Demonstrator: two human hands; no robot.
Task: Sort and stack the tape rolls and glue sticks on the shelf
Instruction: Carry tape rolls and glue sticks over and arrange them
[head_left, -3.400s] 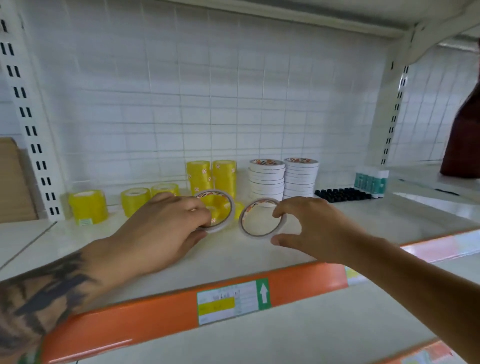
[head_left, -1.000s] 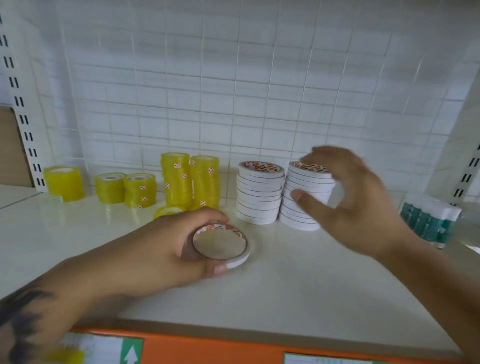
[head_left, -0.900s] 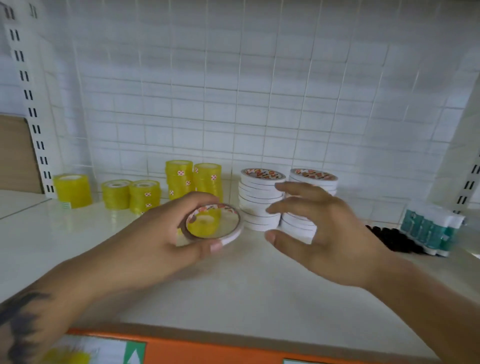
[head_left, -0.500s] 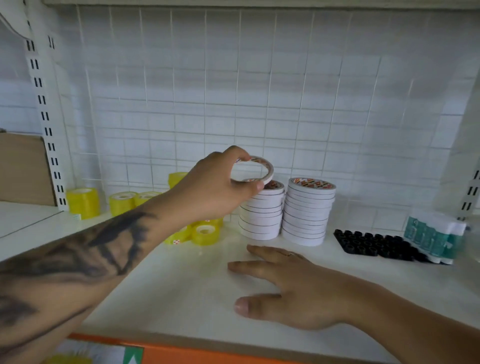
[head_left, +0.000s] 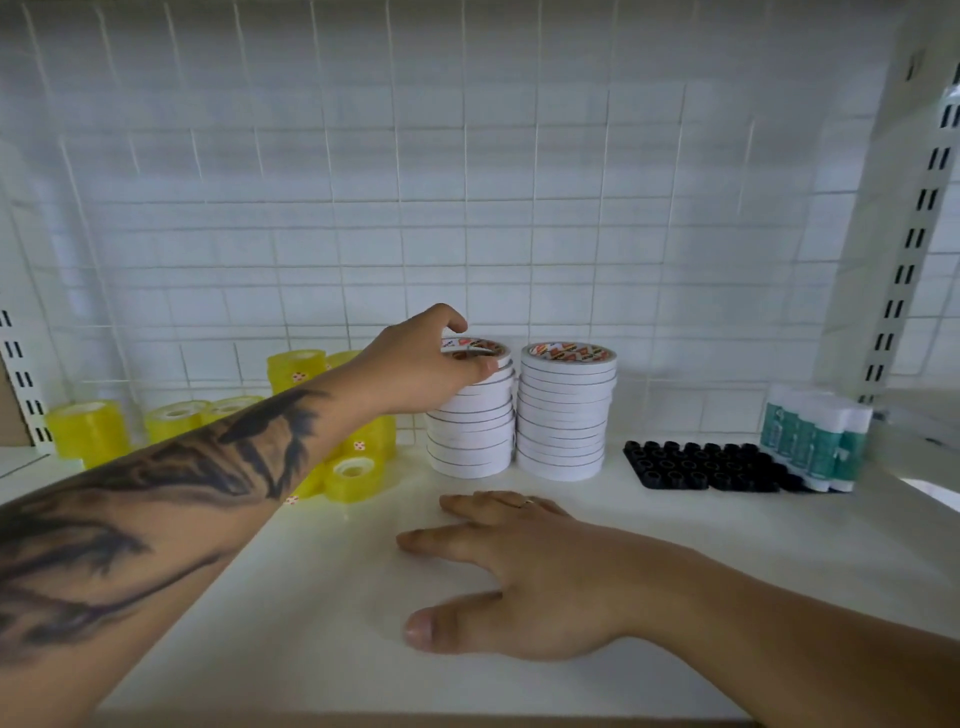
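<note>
**Ana:** Right, nearest to us, the right hand (head_left: 524, 577) lies flat on the white shelf (head_left: 322, 613), palm down, fingers straight and spread wide, holding nothing. A ring shows on 1 finger.

**Ben:** And the left?

**Ana:** The tattooed left forearm (head_left: 171, 499) reaches across from the left. The left hand (head_left: 426, 369) is up at the left tape stack (head_left: 470, 431), fingers curled round the top white tape roll (head_left: 480, 349), thumb on its front edge. That roll sits at the very top of the stack; whether it rests fully on the one beneath, I cannot tell.

**Ben:** Beside it?

**Ana:** Just beside it, to the right, the right tape stack (head_left: 566, 410), the same white rolls with red-printed cores, about the same height. The 2 stacks nearly touch.

**Ben:** Left of those?

**Ana:** Yellow tape rolls (head_left: 88, 428), some standing in short piles at the back, partly hidden by the forearm, with 1 small yellow roll (head_left: 356, 478) lying nearer the front.

**Ben:** Far right?

**Ana:** A black tray (head_left: 701, 465) of round sockets, and touching its right end a pack of glue sticks (head_left: 813, 436), white and teal, standing upright. Behind everything, a white wire grid (head_left: 467, 182).
</note>
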